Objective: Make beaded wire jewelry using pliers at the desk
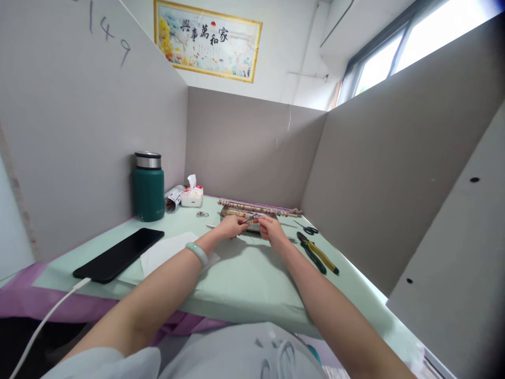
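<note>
My left hand point(232, 227), with a pale green bangle on its wrist, is closed around a thin dark tool point(248, 218) whose tip points toward my right hand. My right hand point(270, 229) is pinched on a small beaded piece point(255, 217) with red and gold bits; its exact shape is too small to make out. Both hands are close together, over the front of a dark tray point(224, 210) holding gold-coloured small parts. Just behind lie rods point(260, 209) wound with red beaded strands.
Yellow-and-green pliers point(317, 253) and black scissors point(309, 229) lie at right. At left are a black phone point(120, 255) on a white cable, white paper point(165, 253), a green flask point(149, 189) and a tissue pack point(192, 196). Grey partitions point(248, 147) enclose the table.
</note>
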A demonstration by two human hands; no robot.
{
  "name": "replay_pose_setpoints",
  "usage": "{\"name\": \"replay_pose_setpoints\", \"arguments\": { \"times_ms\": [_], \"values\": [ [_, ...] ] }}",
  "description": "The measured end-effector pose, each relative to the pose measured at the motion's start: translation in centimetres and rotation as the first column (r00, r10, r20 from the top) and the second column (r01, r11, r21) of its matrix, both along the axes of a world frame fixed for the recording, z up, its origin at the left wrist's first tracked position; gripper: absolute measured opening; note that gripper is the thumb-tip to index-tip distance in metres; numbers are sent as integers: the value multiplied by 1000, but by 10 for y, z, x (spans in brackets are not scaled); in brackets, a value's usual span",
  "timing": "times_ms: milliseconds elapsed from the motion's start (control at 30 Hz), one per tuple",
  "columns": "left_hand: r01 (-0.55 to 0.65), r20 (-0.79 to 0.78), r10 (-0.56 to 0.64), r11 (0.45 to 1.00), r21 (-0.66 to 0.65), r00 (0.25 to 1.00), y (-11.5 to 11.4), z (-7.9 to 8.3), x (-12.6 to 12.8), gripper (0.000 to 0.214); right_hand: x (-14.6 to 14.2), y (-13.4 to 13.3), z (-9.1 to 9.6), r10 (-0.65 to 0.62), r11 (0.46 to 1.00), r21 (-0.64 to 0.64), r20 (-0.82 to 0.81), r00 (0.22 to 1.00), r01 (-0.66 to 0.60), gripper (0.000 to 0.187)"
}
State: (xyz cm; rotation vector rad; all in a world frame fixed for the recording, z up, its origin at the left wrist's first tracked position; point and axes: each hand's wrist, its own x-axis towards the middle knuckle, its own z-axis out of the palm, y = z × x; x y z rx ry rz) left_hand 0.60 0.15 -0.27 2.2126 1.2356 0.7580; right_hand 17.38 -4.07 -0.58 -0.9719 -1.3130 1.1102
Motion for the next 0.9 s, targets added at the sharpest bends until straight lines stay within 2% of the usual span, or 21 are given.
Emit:
{"name": "replay_pose_setpoints", "arguments": {
  "times_ms": [133,300,433,600,767,900],
  "values": [
    [5,11,-5,1000,-12,1000,-1,1,-1,31,0,1,-1,0,1000,-4,2,1000,0,23],
    [107,129,-92,988,-114,987,3,-2,-1,33,0,-1,2,10,1000,13,-39,999,-9,28],
    [132,197,-104,982,-135,975,8,-4,-2,34,1,-1,2,-19,993,111,-113,993,31,38],
    [156,243,-111,972,-176,964,5,-2,-2,38,3,2,0,38,980,201,-166,985,-4,43],
    [209,214,-158,947,-243,964,-4,0,0,40,6,5,1,-14,977,202,-244,970,65,38],
    [199,137,-172,955,-220,976,-6,-1,-2,38,10,10,1,-120,975,153,-242,963,160,33]
  ]
}}
